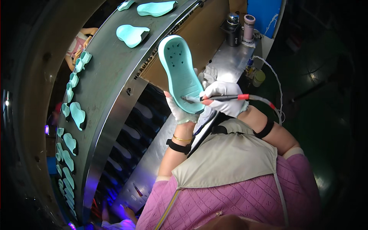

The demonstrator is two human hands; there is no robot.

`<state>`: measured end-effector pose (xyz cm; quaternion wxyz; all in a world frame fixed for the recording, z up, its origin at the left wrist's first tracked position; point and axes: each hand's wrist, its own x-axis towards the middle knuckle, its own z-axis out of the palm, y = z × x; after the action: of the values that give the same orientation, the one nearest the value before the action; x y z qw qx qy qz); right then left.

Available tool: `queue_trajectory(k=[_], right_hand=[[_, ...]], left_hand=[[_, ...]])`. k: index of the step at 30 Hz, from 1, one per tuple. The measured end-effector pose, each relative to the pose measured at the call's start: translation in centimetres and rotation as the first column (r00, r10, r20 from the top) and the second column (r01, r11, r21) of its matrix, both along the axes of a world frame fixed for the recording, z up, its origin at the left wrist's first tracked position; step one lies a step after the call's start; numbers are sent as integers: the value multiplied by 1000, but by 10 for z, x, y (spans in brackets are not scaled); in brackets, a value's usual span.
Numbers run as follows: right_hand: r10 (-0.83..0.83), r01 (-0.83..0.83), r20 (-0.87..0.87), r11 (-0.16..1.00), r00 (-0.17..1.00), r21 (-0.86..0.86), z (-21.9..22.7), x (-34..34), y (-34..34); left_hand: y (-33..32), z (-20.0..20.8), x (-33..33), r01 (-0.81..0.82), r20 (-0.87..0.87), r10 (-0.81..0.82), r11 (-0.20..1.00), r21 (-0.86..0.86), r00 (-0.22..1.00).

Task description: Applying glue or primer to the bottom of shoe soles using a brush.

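Observation:
A turquoise foam shoe piece [180, 69], shaped like a sole with raised edges and several small holes at its toe end, is tilted up in front of me. My left hand [179, 110], in a white glove with bare fingertips, grips its heel end from below and the side. My right hand [226, 99], gloved the same way, is closed round a thin brush-like tool [242, 97] with a black and red handle and a grey hose trailing off to the right. The tool's pale tip lies against the inside of the heel. What the fingers behind the piece do is hidden.
To the left runs a curved grey conveyor belt [103, 73] carrying several turquoise shoe pieces [132, 35]. A metal bench [230, 59] holds a dark flask [232, 30], a pink bottle [249, 27] and a small jar [259, 78]. Other people's arms [91, 32] show beyond the belt and at bottom left.

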<state>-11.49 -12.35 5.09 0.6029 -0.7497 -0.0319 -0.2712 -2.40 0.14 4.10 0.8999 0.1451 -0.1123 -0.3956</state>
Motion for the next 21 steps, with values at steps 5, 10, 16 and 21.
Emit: queue_trajectory(k=[5,10,16,21], right_hand=[[185,-173,-109,978,977,118,4,-4,3],[276,-265,-48,950,960,167,0,2,-9],[455,-277,-388,857,801,434,7,-15,-5],[460,-264,-179,740,870,619,17,-4,-9]], left_hand=[[3,-10,16,-13,17,12,998,57,1000],[11,-4,22,30,13,-35,964,266,999],[19,-9,46,74,109,-115,945,320,987],[21,-4,49,171,7,-187,912,374,982]])
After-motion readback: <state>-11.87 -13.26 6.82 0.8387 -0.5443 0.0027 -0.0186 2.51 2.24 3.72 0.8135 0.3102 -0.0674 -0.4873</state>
